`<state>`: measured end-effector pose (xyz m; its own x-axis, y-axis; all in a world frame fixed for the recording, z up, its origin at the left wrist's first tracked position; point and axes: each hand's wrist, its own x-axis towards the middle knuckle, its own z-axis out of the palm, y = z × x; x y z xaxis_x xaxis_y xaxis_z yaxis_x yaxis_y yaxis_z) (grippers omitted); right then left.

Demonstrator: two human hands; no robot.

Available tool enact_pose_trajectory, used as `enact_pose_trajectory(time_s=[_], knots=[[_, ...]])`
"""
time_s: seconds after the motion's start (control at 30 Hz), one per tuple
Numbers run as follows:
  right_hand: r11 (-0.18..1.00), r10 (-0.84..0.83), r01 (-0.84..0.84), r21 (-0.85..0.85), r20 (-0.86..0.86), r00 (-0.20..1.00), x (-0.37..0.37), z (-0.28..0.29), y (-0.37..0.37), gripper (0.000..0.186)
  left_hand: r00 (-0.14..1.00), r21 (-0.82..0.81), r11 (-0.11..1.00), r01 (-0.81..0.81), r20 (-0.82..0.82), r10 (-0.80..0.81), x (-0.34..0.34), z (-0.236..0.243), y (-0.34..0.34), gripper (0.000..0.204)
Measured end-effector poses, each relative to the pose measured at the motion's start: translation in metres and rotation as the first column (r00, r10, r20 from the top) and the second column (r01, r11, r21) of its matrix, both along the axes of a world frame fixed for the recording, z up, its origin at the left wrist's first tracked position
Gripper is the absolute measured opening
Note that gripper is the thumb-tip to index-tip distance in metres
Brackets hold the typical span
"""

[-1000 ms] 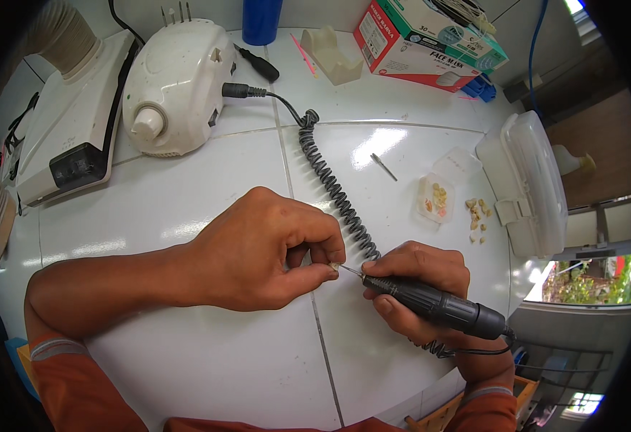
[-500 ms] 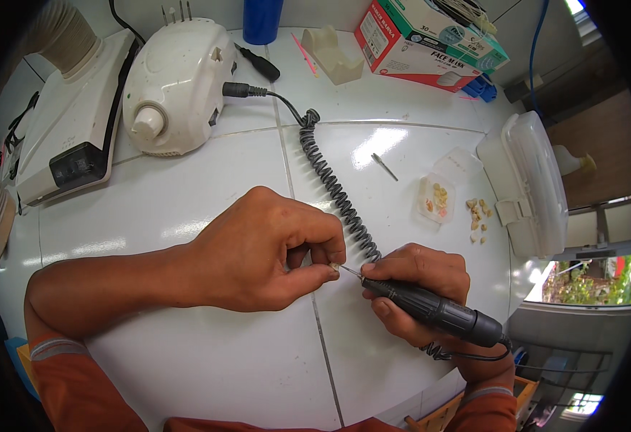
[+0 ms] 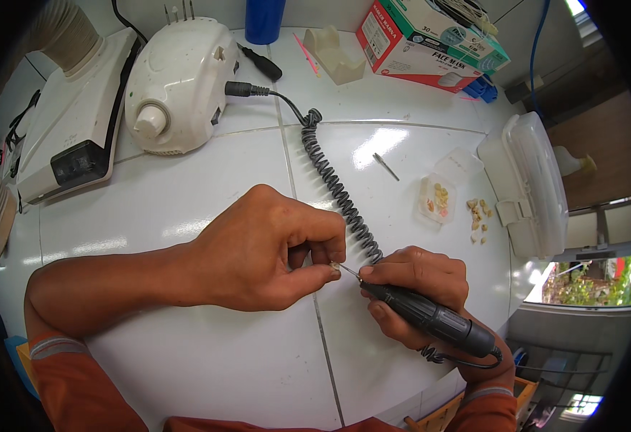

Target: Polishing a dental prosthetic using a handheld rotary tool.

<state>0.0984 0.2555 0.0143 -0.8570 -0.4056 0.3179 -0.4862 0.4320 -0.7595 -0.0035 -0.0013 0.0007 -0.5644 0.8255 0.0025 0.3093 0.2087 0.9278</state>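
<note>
Tiles (image 3: 236, 360) beneath piece (image 3: 335, 266) at left fingertips (image 3: 323, 274)

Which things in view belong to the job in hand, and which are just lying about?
Seemingly in the job:
small pale piece in the left hand
black handpiece in the right hand
coiled cord
white control unit
loose pale pieces, perhaps

Seemingly lying about:
blue cylinder
black-handled tool
red box

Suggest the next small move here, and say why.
Probably a slight turn of the pale piece by the left hand, to offer the bit another spot: the left fingertips pinch the piece, the right hand grips the drill, and the bit's tip is at the piece, though actual contact is too small to tell.
</note>
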Motion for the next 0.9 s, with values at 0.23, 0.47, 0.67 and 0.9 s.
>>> enact_pose_trajectory(time_s=[0.23,0.47,0.67,0.9], knots=[[1.000,-0.004,0.004,0.002,0.014,1.000,-0.0005,0.0014,0.0002,0.039,1.000,0.018,1.000,0.008,-0.022,-0.008,-0.0004,-0.0007,-0.0001,0.013],[1.000,0.008,-0.008,0.002,0.015,1.000,-0.0013,0.0009,0.0008,0.038,1.000,0.030,1.000,0.008,-0.031,-0.007,-0.0004,-0.0014,-0.0002,0.012],[1.000,0.004,-0.004,-0.004,0.019,1.000,-0.0006,0.0007,0.0008,0.037,0.999,0.036,0.999,0.009,-0.031,-0.008,0.0000,-0.0019,-0.0004,0.013],[1.000,-0.005,0.005,-0.006,0.035,0.999,-0.0007,-0.0005,0.0020,0.037,0.999,0.045,0.999,0.014,-0.047,-0.012,-0.0002,-0.0041,-0.0001,0.013]])
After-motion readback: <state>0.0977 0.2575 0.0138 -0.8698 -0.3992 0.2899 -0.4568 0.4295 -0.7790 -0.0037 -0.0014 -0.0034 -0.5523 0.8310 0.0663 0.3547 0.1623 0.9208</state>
